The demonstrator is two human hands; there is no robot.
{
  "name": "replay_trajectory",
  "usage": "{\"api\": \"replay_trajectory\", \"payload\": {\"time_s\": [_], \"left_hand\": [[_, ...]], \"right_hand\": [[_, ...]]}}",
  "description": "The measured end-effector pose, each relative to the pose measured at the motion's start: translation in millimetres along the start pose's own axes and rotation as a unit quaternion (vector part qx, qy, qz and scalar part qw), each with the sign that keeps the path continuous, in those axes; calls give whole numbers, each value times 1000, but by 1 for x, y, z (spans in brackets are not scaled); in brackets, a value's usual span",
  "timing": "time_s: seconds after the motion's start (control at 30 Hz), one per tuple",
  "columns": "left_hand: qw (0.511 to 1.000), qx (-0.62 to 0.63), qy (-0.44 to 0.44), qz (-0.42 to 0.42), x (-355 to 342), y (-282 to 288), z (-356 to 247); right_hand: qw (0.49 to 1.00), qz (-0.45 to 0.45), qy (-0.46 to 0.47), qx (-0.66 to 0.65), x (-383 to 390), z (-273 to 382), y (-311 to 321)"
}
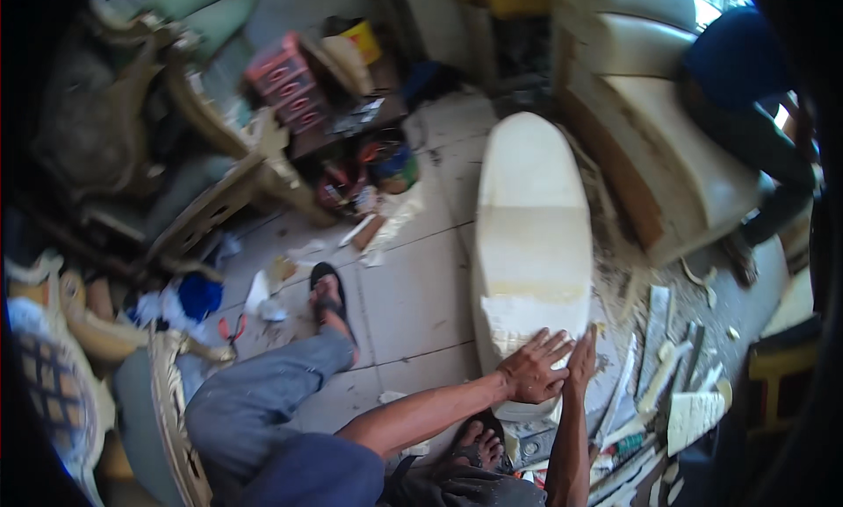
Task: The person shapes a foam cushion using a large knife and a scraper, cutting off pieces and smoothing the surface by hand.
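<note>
A long cream foam seat pad (534, 252), shaped like a motorcycle seat, lies lengthwise in front of me. Its far end is rounded, and a step crosses its middle. On the near end, where the surface looks rough and paler, my left hand (532, 368) rests palm down with its fingers spread. Right beside it, my right hand (579, 359) lies along the pad's right edge, fingers stretched forward and seen edge-on. The two hands touch or nearly touch at the thumbs. Part of the near end is hidden under my hands and forearms.
Foam offcuts (695, 419) and strips litter the floor at right. A cream sofa (654, 129) stands at far right, with a person in a blue top (742, 55) on it. Carved chair frames (219, 191) fill the left, near a red drawer unit (285, 86) and a paint-stained bucket (391, 163).
</note>
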State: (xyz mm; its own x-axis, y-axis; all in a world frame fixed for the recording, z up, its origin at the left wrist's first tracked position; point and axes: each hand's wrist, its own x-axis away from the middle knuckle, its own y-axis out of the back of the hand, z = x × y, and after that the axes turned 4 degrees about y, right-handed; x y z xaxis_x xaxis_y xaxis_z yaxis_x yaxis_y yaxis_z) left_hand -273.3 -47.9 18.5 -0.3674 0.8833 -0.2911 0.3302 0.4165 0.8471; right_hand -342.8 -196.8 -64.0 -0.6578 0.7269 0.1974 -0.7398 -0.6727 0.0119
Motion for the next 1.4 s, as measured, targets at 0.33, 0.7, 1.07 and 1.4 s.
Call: {"api": "replay_trajectory", "payload": {"time_s": [0.33, 0.7, 1.07, 1.4], "left_hand": [[945, 125, 233, 190, 60, 120, 87], [977, -138, 162, -4, 96, 141, 90], [983, -88, 161, -29, 122, 125, 129], [983, -110, 142, 20, 172, 255, 242]], "right_hand": [[997, 45, -58, 20, 112, -14, -45], [896, -196, 93, 387, 148, -16, 158], [826, -65, -40, 559, 222, -28, 166], [883, 130, -7, 451, 241, -8, -49]]}}
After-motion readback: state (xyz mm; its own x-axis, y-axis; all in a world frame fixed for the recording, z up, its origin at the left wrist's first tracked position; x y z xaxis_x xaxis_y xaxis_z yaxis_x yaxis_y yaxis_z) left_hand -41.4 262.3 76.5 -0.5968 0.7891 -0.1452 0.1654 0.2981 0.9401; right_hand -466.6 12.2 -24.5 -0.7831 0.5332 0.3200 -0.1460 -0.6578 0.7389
